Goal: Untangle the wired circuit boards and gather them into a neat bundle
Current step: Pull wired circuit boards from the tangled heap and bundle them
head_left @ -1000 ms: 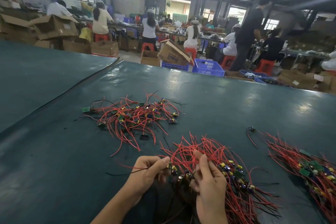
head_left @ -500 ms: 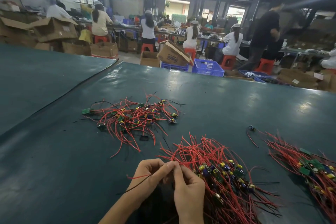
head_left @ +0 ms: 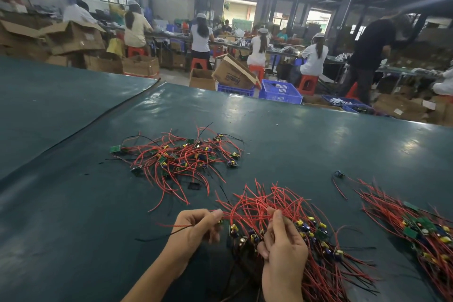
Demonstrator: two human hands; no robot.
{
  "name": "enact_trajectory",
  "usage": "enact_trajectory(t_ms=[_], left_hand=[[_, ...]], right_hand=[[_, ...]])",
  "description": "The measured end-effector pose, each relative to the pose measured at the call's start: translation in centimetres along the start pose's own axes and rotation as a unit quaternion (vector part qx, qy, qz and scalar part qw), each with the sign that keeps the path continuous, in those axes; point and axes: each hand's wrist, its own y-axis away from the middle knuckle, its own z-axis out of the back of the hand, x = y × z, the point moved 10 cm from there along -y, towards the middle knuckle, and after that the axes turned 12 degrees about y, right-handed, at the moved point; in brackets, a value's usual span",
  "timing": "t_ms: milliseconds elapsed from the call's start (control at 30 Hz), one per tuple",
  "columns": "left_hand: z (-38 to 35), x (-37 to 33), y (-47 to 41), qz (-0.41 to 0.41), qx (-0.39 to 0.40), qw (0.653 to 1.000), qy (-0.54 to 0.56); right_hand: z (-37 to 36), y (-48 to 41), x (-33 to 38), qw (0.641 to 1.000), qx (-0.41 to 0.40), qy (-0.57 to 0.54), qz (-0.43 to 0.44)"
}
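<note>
A bundle of small circuit boards with red and black wires lies on the dark green table in front of me. My left hand pinches one board's red and black wires at the bundle's left edge; their ends trail off to the left. My right hand grips red wires in the middle of the same bundle, fingers curled round them. A loose tangle of wired boards lies farther back, left of centre. Another pile of wired boards lies at the right edge.
A single black part with a red wire lies between the right pile and the held bundle. A small dark square piece sits near the far tangle. Beyond the table's far edge stand blue crates, cardboard boxes and seated workers.
My hands have moved apart: the left now pulls one board's wires leftward while the right has shifted back right into the bundle's red wires. A person in black walked right in the background.
</note>
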Motion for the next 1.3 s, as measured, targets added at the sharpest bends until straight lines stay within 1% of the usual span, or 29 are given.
enact_trajectory(t_ms=[133, 300, 433, 533, 600, 667, 800, 867, 933, 1033, 1100, 1167, 1200, 1267, 1300], left_hand=[[1.0, 0.8, -0.1, 0.03, -0.036, 0.995, 0.088], [1.1, 1.8, -0.1, 0.061, -0.061, 0.983, 0.163], [1.4, 2.2, -0.2, 0.077, -0.109, 0.974, 0.181], [1.4, 2.0, -0.3, 0.08, -0.121, 0.97, 0.195], [1.2, 2.3, -0.3, 0.103, -0.099, 0.969, 0.203], [0.3, 2.8, -0.1, 0.142, -0.045, 0.97, 0.194], [-2.3, 4.3, 1.2, 0.218, 0.078, 0.955, 0.183], [-3.5, 4.3, 2.1, 0.232, 0.162, 0.949, 0.143], [-4.0, 4.3, 2.8, 0.251, 0.213, 0.937, 0.113], [-3.7, 4.5, 3.2, 0.273, 0.221, 0.931, 0.1], [-3.8, 4.4, 3.2, 0.27, 0.221, 0.932, 0.099], [-3.9, 4.5, 2.9, 0.263, 0.203, 0.938, 0.1], [-3.7, 4.6, 2.7, 0.266, 0.182, 0.941, 0.104], [-3.4, 4.8, 2.4, 0.268, 0.141, 0.946, 0.113], [-3.4, 4.7, 2.2, 0.254, 0.135, 0.952, 0.107]], right_hand=[[-0.8, 0.5, 0.5, 0.999, 0.037, 0.021, 0.03], [-1.3, 0.9, 0.8, 0.997, 0.055, 0.032, 0.053], [-2.0, 1.2, 1.0, 0.993, 0.082, 0.047, 0.078], [-2.5, 1.3, 1.0, 0.99, 0.113, 0.017, 0.079], [-2.4, 1.2, 0.5, 0.992, 0.116, 0.005, 0.057], [-2.8, 1.1, -0.2, 0.99, 0.131, 0.027, 0.032], [-4.6, 2.2, -0.9, 0.967, 0.194, 0.16, 0.028], [-5.7, 3.0, -1.3, 0.96, 0.23, 0.155, 0.022], [-6.4, 3.6, -1.9, 0.956, 0.252, 0.151, -0.002], [-6.2, 3.4, -2.6, 0.952, 0.245, 0.183, -0.005], [-5.9, 3.2, -2.5, 0.952, 0.242, 0.187, -0.006], [-5.7, 3.2, -2.4, 0.957, 0.23, 0.177, -0.011], [-5.3, 2.9, -2.3, 0.963, 0.211, 0.165, -0.013], [-4.1, 2.2, -2.1, 0.977, 0.147, 0.157, -0.009], [-3.4, 1.8, -1.9, 0.981, 0.112, 0.159, -0.004]])
